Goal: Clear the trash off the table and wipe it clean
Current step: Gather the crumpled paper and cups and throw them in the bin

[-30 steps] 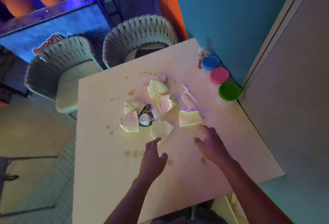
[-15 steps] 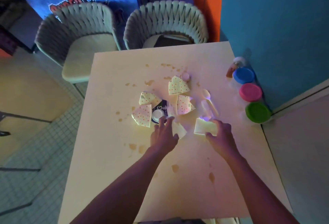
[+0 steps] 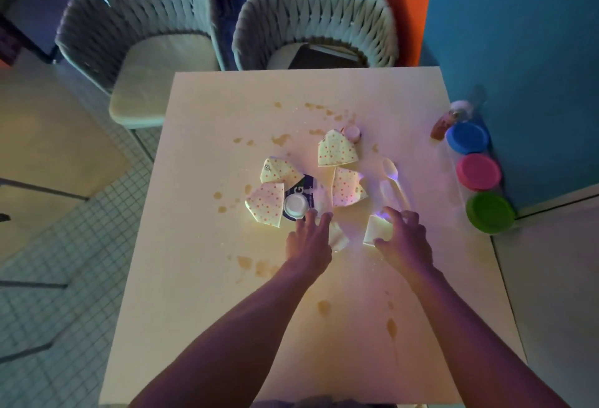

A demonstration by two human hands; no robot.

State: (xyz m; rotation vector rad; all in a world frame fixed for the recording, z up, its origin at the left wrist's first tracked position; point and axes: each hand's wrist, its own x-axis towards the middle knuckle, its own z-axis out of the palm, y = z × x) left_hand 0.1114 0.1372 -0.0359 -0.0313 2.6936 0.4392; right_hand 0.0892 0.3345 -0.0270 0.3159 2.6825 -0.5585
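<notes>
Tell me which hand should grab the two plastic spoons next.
Right. The right hand sits over the plain paper piece, its fingers close to the spoons. The left hand is farther away, by the blue-and-white carton, and would likely have to cross over.

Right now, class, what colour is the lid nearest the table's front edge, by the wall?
Green lid, shown best in the head view.
</notes>
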